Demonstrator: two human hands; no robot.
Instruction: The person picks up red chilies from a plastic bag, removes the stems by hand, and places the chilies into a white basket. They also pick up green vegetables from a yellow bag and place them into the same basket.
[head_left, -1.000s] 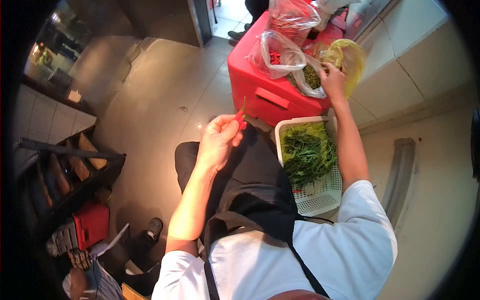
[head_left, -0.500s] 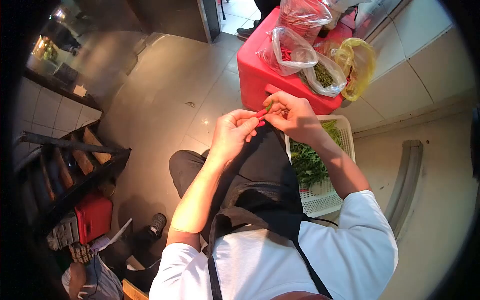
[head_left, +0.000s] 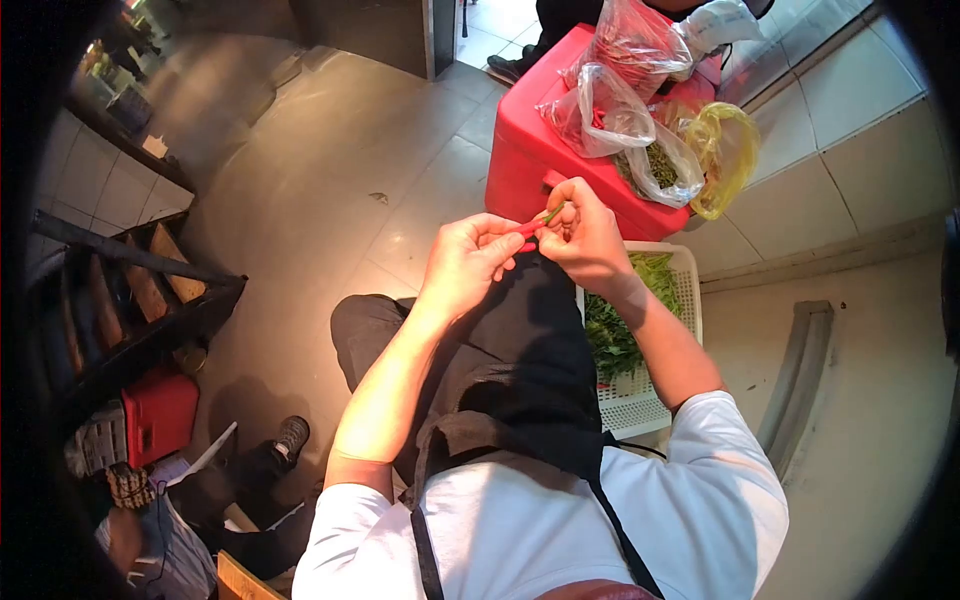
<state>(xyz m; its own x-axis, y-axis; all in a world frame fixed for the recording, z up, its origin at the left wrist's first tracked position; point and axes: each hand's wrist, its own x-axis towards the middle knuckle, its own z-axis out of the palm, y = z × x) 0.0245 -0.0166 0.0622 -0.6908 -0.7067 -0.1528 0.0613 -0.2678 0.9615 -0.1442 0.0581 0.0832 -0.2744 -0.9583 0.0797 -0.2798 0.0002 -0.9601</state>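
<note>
Above my lap, my left hand [head_left: 465, 262] is closed around red chili peppers [head_left: 528, 229], whose ends stick out past the thumb and fingers. A green stem [head_left: 553, 213] rises from the upper pepper. My right hand [head_left: 590, 248] pinches at that stem end, fingers curled, close against the left fingertips. A second red pepper end shows just below the first; how many peppers lie inside the left hand is hidden. Below my right forearm sits a white perforated basket [head_left: 640, 408] with leafy greens [head_left: 612, 335] in it.
A red box [head_left: 528, 140] ahead carries a clear bag of red peppers [head_left: 632, 45], an open bag of green bits [head_left: 660, 165] and a yellow bag [head_left: 730, 140]. Dark metal steps [head_left: 130, 310] stand at left. Another person [head_left: 160, 540] is at lower left; a tiled wall is at right.
My right fingers have curled in more tightly at the stem end. My left hand keeps its hold on the peppers. The view has shifted slightly.
</note>
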